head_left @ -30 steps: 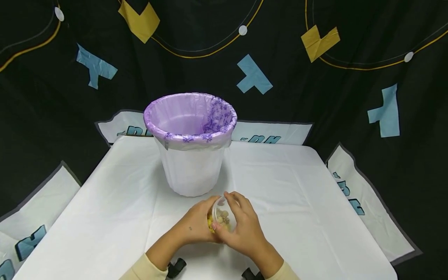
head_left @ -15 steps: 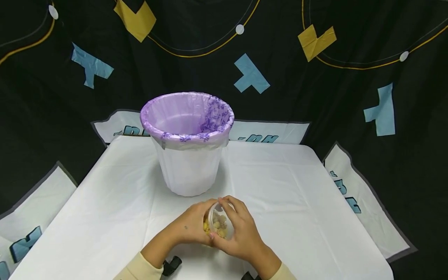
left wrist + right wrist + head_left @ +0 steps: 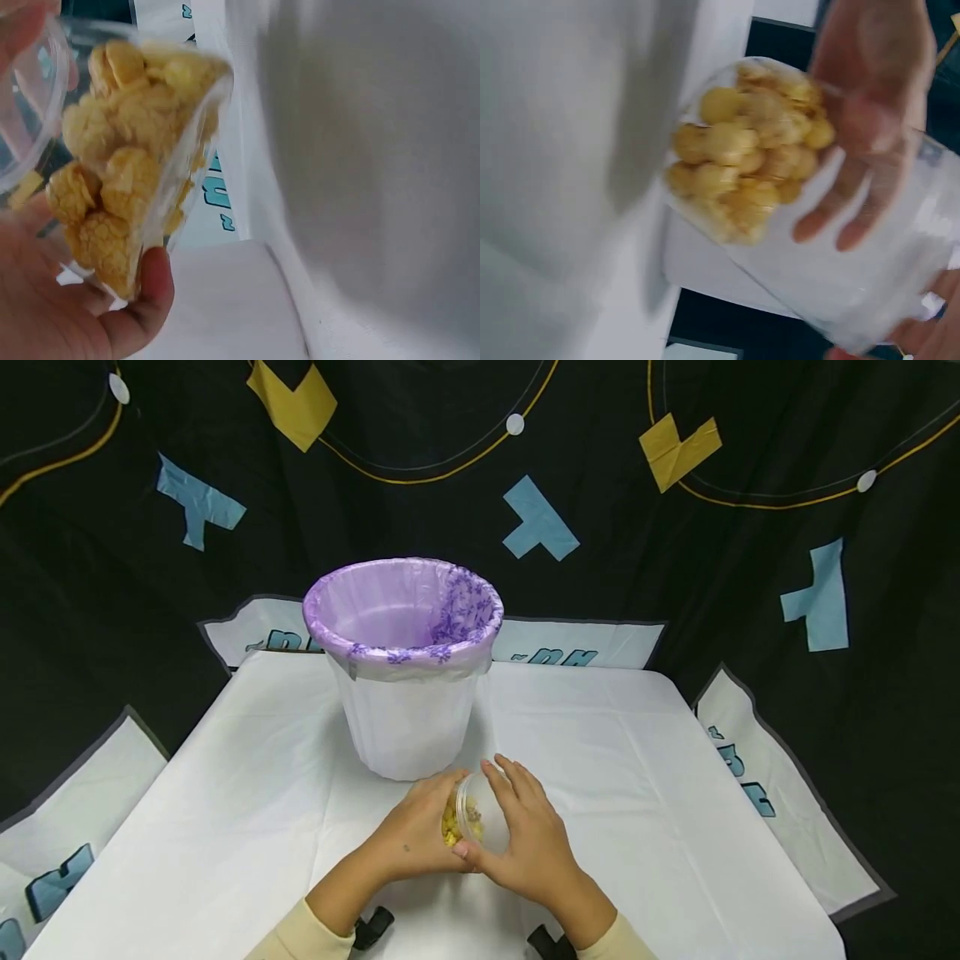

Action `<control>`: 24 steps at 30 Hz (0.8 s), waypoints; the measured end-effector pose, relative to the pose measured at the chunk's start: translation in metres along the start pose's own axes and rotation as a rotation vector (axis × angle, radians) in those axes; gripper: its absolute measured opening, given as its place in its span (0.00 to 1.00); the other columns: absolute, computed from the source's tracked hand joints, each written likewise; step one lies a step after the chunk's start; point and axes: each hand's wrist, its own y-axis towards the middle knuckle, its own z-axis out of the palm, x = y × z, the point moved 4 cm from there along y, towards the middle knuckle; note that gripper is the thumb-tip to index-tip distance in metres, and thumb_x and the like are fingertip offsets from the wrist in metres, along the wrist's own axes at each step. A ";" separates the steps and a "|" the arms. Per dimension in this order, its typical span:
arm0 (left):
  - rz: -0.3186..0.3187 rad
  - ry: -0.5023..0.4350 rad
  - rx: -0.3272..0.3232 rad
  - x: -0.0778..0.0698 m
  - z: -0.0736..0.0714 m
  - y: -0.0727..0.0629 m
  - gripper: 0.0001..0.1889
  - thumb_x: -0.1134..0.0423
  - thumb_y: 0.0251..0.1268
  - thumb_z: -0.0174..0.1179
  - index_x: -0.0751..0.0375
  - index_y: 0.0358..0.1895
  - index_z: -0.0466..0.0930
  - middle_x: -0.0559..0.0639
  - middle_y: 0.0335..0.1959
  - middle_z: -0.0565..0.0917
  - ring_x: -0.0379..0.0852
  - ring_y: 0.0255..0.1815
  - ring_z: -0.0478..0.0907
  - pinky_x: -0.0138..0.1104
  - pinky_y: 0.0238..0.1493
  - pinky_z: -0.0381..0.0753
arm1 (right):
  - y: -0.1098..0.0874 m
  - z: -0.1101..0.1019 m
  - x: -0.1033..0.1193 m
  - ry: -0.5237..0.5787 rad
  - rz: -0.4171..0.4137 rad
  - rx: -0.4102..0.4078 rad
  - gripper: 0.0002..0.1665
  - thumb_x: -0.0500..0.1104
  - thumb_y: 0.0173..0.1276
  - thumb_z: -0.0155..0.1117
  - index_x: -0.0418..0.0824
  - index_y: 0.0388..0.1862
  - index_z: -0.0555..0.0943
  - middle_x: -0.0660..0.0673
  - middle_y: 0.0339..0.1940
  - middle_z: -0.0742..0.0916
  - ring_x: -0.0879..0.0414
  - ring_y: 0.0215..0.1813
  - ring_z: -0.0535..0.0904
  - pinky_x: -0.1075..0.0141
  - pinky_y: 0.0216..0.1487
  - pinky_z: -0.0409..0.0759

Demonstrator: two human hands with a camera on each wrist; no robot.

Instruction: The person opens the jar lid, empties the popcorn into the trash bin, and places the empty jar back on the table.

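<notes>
Both hands hold a clear plastic jar [image 3: 489, 817] tilted over on its side above the white table, just in front of the bin. My left hand [image 3: 414, 833] grips its left end, thumb and fingers wrapped round the wall. At the other end, my right hand [image 3: 529, 837] holds the jar with fingers and thumb spread round it. Round golden popcorn [image 3: 124, 161] lies heaped inside, towards the left end. In the right wrist view the popcorn [image 3: 742, 150] is blurred, and the rest of the jar [image 3: 840, 262] is see-through. Palms and fingers hide part of the jar.
A white bin [image 3: 408, 722] with a purple flowered liner [image 3: 367, 602] stands upright behind the hands. The white table [image 3: 600, 752] runs out around them, with a black curtain [image 3: 420, 518] behind. Black straps or mounts [image 3: 372, 928] sit at the wrists.
Over the last half second, both hands and the jar have moved slightly up and right. The popcorn inside has shifted towards the left end. The bin stays in place.
</notes>
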 end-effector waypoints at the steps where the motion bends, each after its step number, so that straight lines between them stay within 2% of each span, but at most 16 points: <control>1: -0.017 0.025 -0.015 -0.001 0.001 0.000 0.61 0.34 0.27 0.80 0.51 0.73 0.63 0.44 0.67 0.73 0.50 0.65 0.69 0.50 0.63 0.74 | 0.001 -0.003 -0.001 -0.009 0.052 0.016 0.54 0.75 0.59 0.62 0.53 0.79 0.61 0.46 0.76 0.69 0.43 0.72 0.69 0.37 0.49 0.81; 4: -0.043 0.058 -0.024 -0.002 0.003 0.001 0.61 0.37 0.25 0.82 0.51 0.72 0.63 0.46 0.68 0.72 0.51 0.67 0.68 0.51 0.63 0.74 | 0.003 -0.008 -0.003 -0.018 0.179 0.061 0.55 0.77 0.57 0.62 0.50 0.77 0.65 0.47 0.73 0.73 0.45 0.68 0.74 0.40 0.49 0.81; 7: -0.050 0.075 -0.009 -0.004 0.006 0.001 0.61 0.38 0.27 0.82 0.50 0.73 0.63 0.45 0.70 0.70 0.51 0.69 0.66 0.53 0.63 0.74 | 0.005 -0.010 -0.003 -0.026 0.221 0.106 0.56 0.80 0.58 0.58 0.46 0.74 0.68 0.46 0.68 0.78 0.46 0.65 0.77 0.43 0.55 0.81; 10: -0.047 0.092 0.000 -0.005 0.006 0.001 0.61 0.37 0.27 0.82 0.51 0.74 0.62 0.45 0.71 0.69 0.51 0.69 0.66 0.53 0.63 0.74 | 0.007 -0.009 -0.002 -0.023 0.224 0.134 0.57 0.80 0.58 0.56 0.42 0.73 0.70 0.43 0.65 0.80 0.46 0.63 0.79 0.46 0.58 0.80; 14: -0.044 0.102 0.009 -0.006 0.004 0.001 0.61 0.37 0.27 0.82 0.51 0.73 0.63 0.46 0.71 0.69 0.52 0.69 0.66 0.53 0.62 0.75 | 0.008 -0.009 -0.003 -0.015 0.217 0.143 0.55 0.79 0.58 0.59 0.42 0.73 0.70 0.42 0.65 0.81 0.45 0.63 0.79 0.46 0.58 0.80; 20: -0.039 0.100 0.015 -0.007 0.003 0.001 0.60 0.38 0.27 0.82 0.51 0.73 0.63 0.46 0.71 0.69 0.53 0.70 0.65 0.54 0.62 0.75 | 0.008 -0.010 -0.002 -0.006 0.160 0.128 0.50 0.70 0.58 0.67 0.44 0.72 0.71 0.44 0.65 0.81 0.47 0.64 0.78 0.49 0.59 0.80; 24: -0.037 0.102 0.025 -0.006 0.002 0.002 0.61 0.38 0.27 0.82 0.50 0.73 0.63 0.47 0.71 0.69 0.53 0.70 0.65 0.54 0.63 0.74 | 0.007 -0.010 -0.002 -0.008 0.104 0.131 0.49 0.68 0.58 0.69 0.45 0.73 0.70 0.44 0.65 0.80 0.48 0.64 0.78 0.49 0.59 0.80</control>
